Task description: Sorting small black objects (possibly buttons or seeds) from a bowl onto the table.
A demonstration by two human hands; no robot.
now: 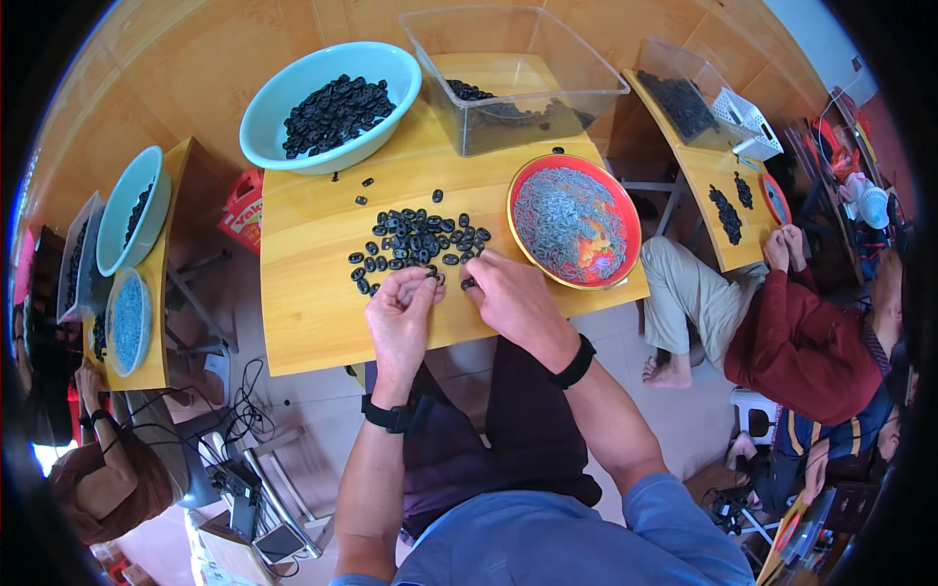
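Observation:
A pile of small black oval pieces with two holes each lies on the yellow wooden table in front of me. My left hand is at the pile's near edge, thumb and fingers pinching one black oval piece. Just to its right, my right hand is closed, with another black piece showing at its fingertips. Its curled fingers are partly hidden by the back of the hand. Beyond my right hand stands a red round tray holding many thin grey screw-like pieces.
At the back stand a light-blue basin and a clear plastic tub, both with black pieces inside. Side tables hold another blue basin and a white basket. People sit at both sides. Cables lie on the floor at left.

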